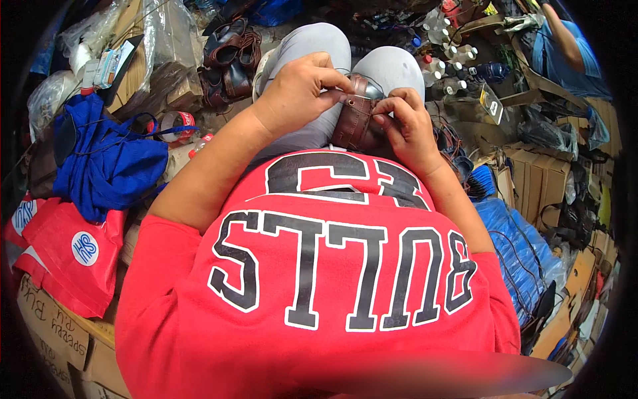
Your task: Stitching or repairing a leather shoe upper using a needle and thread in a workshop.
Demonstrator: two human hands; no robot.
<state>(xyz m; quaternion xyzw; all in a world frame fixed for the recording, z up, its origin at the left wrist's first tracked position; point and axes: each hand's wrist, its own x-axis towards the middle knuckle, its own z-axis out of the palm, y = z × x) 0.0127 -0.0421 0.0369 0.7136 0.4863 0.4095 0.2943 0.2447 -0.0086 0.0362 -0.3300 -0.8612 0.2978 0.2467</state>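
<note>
A brown leather shoe (352,126) with a dark, shiny toe rests in my lap between my grey-clad knees, its toe pointing away from me. On its left side, my left hand (304,92) is closed in a pinch beside the eyelet edge. Across from it, my right hand (409,130) has its thumb and fingers pressed together at the shoe's right side. Whatever thin thing either pinch holds is too small to make out. Several finished-looking dark shoes (229,63) lie heaped beyond my left knee.
Bottles (452,63) stand in a group past my right knee. At the left lie a blue cloth bag (109,159) and a red bag (66,266). Cardboard boxes (538,176) and a blue plastic-wrapped bundle (515,246) are at the right. Another person's blue sleeve (581,56) shows far right.
</note>
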